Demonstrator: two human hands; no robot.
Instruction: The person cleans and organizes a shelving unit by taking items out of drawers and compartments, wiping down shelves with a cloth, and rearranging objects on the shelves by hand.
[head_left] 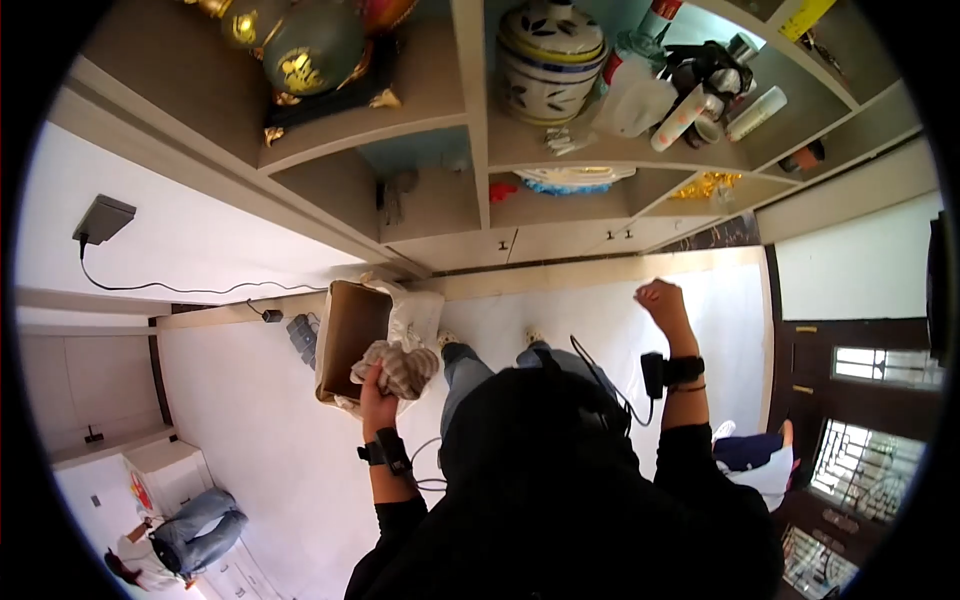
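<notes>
The bunched cloth [406, 370] is gripped by the closed fingers of the left hand [376, 404] at the near right corner of the open box [354, 322], while the right hand [661, 300] is held well apart, fingers curled, with nothing visible in them.

A patterned lidded jar [550, 75] stands on the shelf unit [474, 90], near a white tube [757, 114]. A dark vase [312, 62] with gold marks fills another compartment. A black cable [215, 291] runs from a flat box [108, 219]. On the floor [255, 400] lies a grey bundle [303, 338], possibly shoes. A person in jeans [197, 530] is at lower left.
</notes>
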